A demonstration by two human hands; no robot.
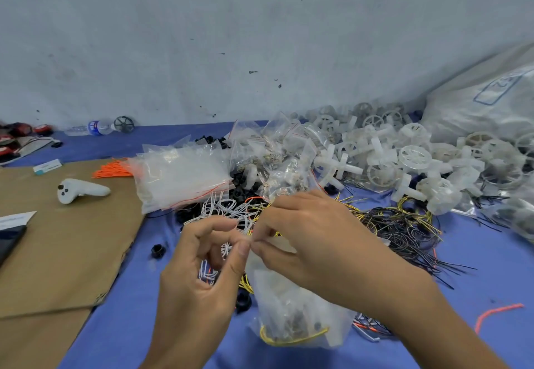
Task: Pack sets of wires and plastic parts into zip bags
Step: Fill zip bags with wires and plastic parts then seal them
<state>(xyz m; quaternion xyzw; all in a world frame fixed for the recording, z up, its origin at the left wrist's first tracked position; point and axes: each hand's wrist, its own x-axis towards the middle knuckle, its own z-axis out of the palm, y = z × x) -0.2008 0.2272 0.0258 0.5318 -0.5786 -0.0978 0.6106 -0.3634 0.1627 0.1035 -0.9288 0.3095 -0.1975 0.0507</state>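
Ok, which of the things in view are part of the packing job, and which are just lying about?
Job: zip bag, pinched at its top by the left hand and right hand; white wires; yellow and black wires; orange wires; plastic wheels; empty bags.
Lying about: water bottle; controller; cardboard.

One held zip bag [291, 319], one bottle [96, 127], one controller [81, 190].

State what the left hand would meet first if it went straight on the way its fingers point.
Probably the right hand, across the mouth of the zip bag that it and the left hand pinch; depth is unclear.
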